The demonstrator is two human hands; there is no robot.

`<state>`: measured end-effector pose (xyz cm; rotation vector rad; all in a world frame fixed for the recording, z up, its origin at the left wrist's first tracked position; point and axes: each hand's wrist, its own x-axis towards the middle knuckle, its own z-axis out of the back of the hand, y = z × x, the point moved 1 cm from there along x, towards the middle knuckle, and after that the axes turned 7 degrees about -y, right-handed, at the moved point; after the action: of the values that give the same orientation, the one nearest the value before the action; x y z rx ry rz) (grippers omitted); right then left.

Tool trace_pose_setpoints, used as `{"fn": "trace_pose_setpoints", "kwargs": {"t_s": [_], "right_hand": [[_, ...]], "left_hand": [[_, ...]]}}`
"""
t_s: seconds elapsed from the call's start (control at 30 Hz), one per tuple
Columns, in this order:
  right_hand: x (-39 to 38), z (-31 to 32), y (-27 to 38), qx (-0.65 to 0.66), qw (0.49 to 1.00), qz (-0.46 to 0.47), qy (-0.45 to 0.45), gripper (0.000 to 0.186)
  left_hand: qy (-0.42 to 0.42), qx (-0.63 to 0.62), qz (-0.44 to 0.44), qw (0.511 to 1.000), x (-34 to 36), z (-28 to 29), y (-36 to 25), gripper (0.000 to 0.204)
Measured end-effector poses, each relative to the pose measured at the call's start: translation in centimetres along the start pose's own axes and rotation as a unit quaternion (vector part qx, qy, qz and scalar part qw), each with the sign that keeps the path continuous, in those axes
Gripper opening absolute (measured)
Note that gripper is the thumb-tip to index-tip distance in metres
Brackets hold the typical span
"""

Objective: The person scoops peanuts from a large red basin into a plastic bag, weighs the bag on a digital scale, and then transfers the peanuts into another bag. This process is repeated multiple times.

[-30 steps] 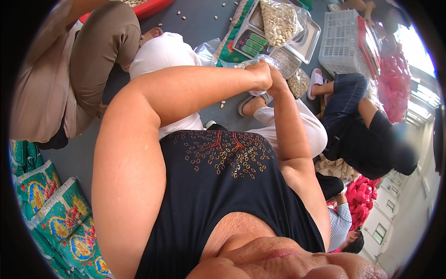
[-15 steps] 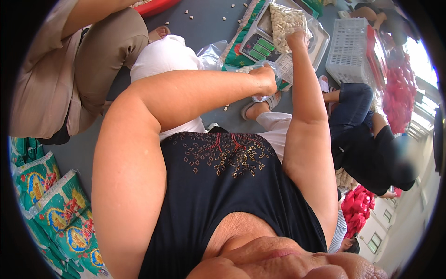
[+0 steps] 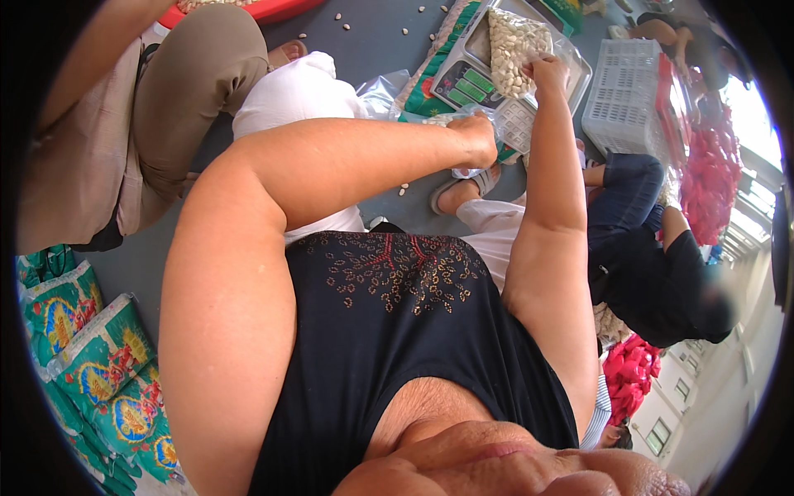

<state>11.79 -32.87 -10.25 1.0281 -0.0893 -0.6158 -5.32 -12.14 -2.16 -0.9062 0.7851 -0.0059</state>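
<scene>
My left hand [image 3: 475,142] is closed round a clear plastic bag [image 3: 453,120] holding pale pieces, just below the digital scale. My right hand [image 3: 547,73] reaches up to a fuller plastic bag [image 3: 509,43] of flat pale seeds on the scale's steel pan [image 3: 463,59], with fingers curled at the bag's side. The scale's panel [image 3: 468,89] shows green displays. A green patterned sack [image 3: 418,83] lies along the scale's left side.
Co-workers in beige trousers [image 3: 178,91] and dark clothes [image 3: 641,289] sit either side. A red basin [image 3: 248,18] is at upper left, a white crate [image 3: 616,95] at right, green sacks [image 3: 83,331] at lower left, pink bags [image 3: 711,182] at right, and seeds are scattered on the floor [image 3: 372,45].
My right hand has left the place beside my left hand and moved up to the bag on the scale. My left hand has shifted slightly right, still at the lower bag.
</scene>
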Motion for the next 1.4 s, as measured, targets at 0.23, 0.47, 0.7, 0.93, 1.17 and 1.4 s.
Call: {"fn": "trace_pose_setpoints", "kwargs": {"t_s": [0.23, 0.47, 0.7, 0.93, 1.17, 1.4], "right_hand": [[-10.6, 6.4, 1.6, 0.113, 0.988, 0.015, 0.101, 0.023], [-18.5, 7.8, -1.2, -0.012, 0.964, -0.056, 0.26, 0.021], [-20.4, 5.3, -3.8, -0.056, 0.955, -0.021, 0.29, 0.028], [-16.2, 6.1, -0.4, -0.192, 0.98, 0.054, -0.011, 0.057], [-11.3, 0.8, 2.7, -0.371, 0.9, 0.114, -0.197, 0.079], [2.6, 0.8, -3.7, -0.356, 0.922, 0.104, -0.111, 0.056]], "left_hand": [[-0.004, 0.0, 0.004, 1.0, 0.0, -0.7, 0.0, 0.055], [0.003, -0.02, 0.0, 1.0, 0.2, -1.5, 0.3, 0.055], [0.012, -0.004, -0.002, 1.0, -0.9, -0.8, -0.4, 0.055], [-0.012, 0.017, 0.019, 1.0, -0.5, -0.8, 0.1, 0.07], [0.014, 0.009, 0.025, 1.0, 0.3, -1.3, 0.0, 0.071], [0.027, -0.003, 0.021, 0.999, 1.6, -1.9, 0.3, 0.061]]}}
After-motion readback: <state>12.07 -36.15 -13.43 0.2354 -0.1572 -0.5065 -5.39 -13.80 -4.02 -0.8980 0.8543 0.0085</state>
